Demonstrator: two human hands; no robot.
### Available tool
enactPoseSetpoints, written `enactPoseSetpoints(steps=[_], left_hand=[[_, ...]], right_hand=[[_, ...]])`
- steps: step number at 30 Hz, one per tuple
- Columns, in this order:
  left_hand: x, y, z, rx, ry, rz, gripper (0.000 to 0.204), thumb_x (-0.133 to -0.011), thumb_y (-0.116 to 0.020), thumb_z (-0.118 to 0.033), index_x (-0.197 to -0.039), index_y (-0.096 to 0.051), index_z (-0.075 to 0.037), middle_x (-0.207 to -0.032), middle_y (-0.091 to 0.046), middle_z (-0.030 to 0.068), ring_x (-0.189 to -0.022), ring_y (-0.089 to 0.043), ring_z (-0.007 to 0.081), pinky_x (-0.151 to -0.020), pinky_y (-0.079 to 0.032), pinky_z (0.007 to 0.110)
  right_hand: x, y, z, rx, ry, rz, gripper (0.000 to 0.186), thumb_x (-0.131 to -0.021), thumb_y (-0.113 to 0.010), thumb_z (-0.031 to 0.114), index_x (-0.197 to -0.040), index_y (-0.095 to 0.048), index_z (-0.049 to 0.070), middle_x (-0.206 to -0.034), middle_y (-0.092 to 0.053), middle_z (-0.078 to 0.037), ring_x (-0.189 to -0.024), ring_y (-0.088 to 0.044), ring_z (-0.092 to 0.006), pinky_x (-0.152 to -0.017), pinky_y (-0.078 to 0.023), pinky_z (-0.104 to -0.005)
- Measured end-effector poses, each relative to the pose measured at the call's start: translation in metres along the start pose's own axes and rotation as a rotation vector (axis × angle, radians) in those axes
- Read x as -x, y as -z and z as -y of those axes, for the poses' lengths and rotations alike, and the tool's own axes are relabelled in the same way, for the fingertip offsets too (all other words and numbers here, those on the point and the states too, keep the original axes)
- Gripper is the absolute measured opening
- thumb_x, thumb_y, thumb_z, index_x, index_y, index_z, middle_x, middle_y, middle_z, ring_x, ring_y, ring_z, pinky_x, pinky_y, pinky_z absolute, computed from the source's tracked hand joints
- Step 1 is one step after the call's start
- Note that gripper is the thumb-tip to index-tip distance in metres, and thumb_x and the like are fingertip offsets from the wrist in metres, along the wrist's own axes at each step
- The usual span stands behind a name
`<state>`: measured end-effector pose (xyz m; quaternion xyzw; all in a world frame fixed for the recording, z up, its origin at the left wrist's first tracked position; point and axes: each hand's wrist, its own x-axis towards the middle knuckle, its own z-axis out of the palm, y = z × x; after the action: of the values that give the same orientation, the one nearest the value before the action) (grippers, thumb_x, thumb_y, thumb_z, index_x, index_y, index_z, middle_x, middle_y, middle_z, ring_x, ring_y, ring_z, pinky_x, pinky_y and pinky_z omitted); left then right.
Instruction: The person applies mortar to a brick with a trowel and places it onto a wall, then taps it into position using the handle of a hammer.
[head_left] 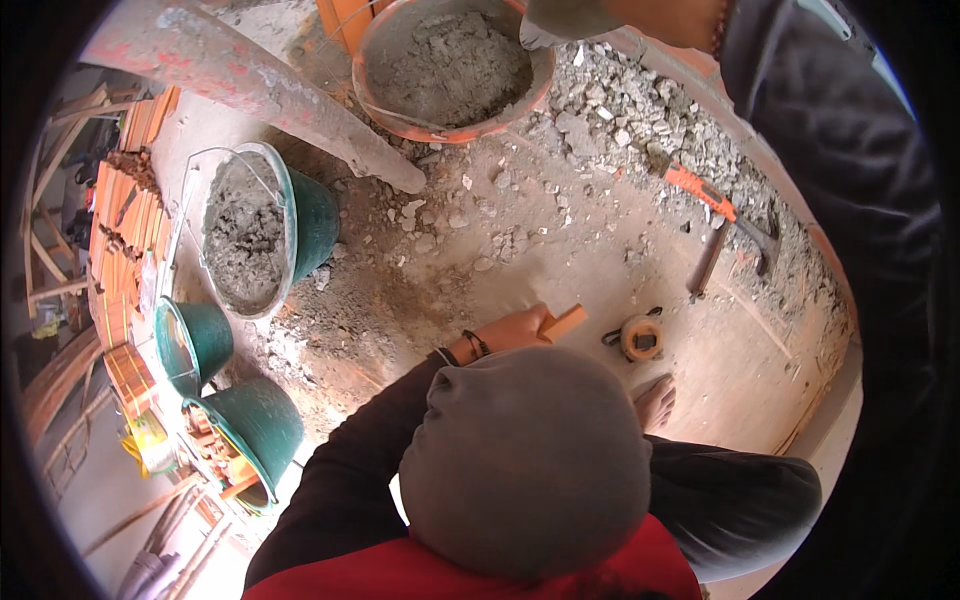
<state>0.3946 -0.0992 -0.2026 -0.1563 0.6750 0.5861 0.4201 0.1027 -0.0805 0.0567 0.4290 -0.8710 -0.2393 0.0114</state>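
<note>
My left hand (510, 330), with dark bands at the wrist, is closed round a small orange-brown brick (564, 322) that sticks out to its right. A bare foot (655, 402) rests on the floor just below. Near the brick lies a round ochre thing (641, 338) with a dark centre and a black strap. My right hand (665, 14) is at the top edge beside a basin of grey mortar (445, 70). The picture's edge and a grey shape (570, 18) conceal its fingers. A large grey shape hides much of the lower middle.
An orange-handled tool (700, 192) and a dark-handled hammer (708, 262) lie on the right, by grey rubble (640, 110). A thick pole (260, 90) slants in from upper left. Green buckets (315, 225) stand on the left; one holds mortar. Stacked bricks (110, 230) are behind them.
</note>
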Motion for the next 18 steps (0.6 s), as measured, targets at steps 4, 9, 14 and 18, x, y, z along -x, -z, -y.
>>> enactPoseSetpoints(steps=[4,9,14,18], left_hand=[[-0.029,-0.028,0.071,-0.315,-0.201,-0.297,0.042,-0.078,-0.067,-0.02,-0.114,-0.052,-0.006,-0.089,-0.062,0.0097,-0.079,-0.062,0.0215,-0.073,-0.05,0.039],[-0.012,0.036,0.035,0.54,-0.345,-0.169,0.039,-0.081,-0.059,-0.008,-0.12,-0.054,-0.007,-0.092,-0.064,0.0099,-0.076,-0.057,0.0147,-0.066,-0.049,0.029],[0.011,0.063,-0.01,0.893,-0.773,-0.722,0.076,-0.073,-0.054,-0.002,-0.146,-0.033,-0.005,-0.142,-0.045,0.0135,-0.072,-0.052,0.0131,-0.059,-0.047,0.028],[0.004,0.082,-0.035,0.992,-0.936,-0.701,0.088,-0.074,-0.052,-0.002,-0.155,-0.018,-0.005,-0.153,-0.036,0.0126,-0.076,-0.052,0.0133,-0.062,-0.048,0.027]], right_hand=[[-0.018,-0.005,0.017,-0.086,0.047,0.062,0.036,-0.09,-0.068,0.031,-0.113,-0.069,0.003,-0.1,-0.07,-0.017,-0.09,-0.07,-0.0251,-0.077,-0.056,-0.0397],[-0.018,-0.018,0.011,-0.249,0.029,0.121,0.039,-0.091,-0.067,0.03,-0.119,-0.065,0.003,-0.104,-0.069,-0.015,-0.092,-0.069,-0.0232,-0.077,-0.056,-0.038],[-0.026,-0.053,0.027,-0.677,0.077,0.202,0.042,-0.091,-0.066,0.029,-0.125,-0.06,0.003,-0.108,-0.067,-0.013,-0.094,-0.068,-0.0214,-0.077,-0.057,-0.0363],[-0.016,-0.108,0.032,-1.332,-0.039,0.299,0.046,-0.092,-0.065,0.028,-0.129,-0.057,0.003,-0.111,-0.066,-0.011,-0.095,-0.067,-0.0199,-0.076,-0.057,-0.0349]])
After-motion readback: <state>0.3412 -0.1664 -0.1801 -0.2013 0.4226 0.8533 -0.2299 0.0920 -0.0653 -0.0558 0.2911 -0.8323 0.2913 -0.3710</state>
